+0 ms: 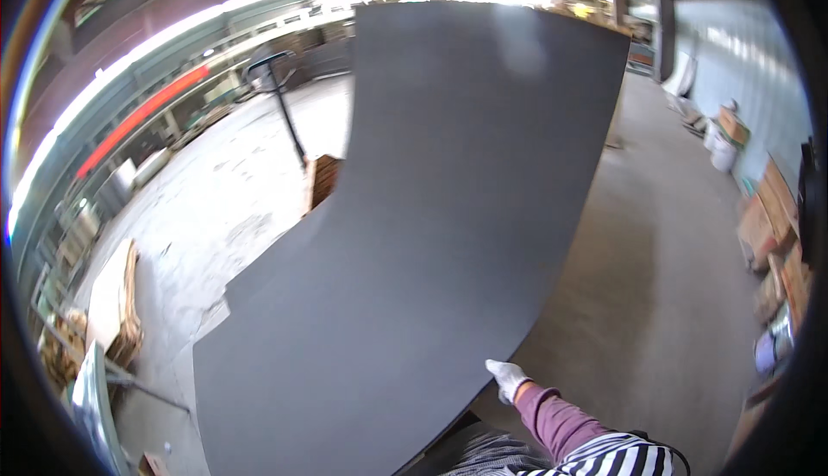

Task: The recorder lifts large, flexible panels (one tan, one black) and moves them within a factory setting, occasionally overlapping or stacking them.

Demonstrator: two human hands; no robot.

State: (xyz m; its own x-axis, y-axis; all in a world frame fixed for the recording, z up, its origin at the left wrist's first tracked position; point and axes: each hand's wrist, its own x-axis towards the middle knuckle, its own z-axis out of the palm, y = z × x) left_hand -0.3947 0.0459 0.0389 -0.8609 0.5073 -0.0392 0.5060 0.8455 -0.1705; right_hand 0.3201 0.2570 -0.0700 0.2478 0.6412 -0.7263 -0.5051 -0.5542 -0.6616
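Observation:
A large dark grey sheet (pixel 448 217) fills the middle of the view. It rises up at the far side and curves down toward my body. My right hand (pixel 507 380), in a white glove with a purple sleeve behind it, grips the sheet's right edge near me. The fingers under the sheet are hidden. My left hand does not show.
Beyond the sheet's left edge stand a brown stack (pixel 324 180) and a black upright handle (pixel 285 105). Thin boards (pixel 116 299) lie in a pile at the left. Cardboard boxes (pixel 766 222) and white bags (pixel 721 150) line the right wall.

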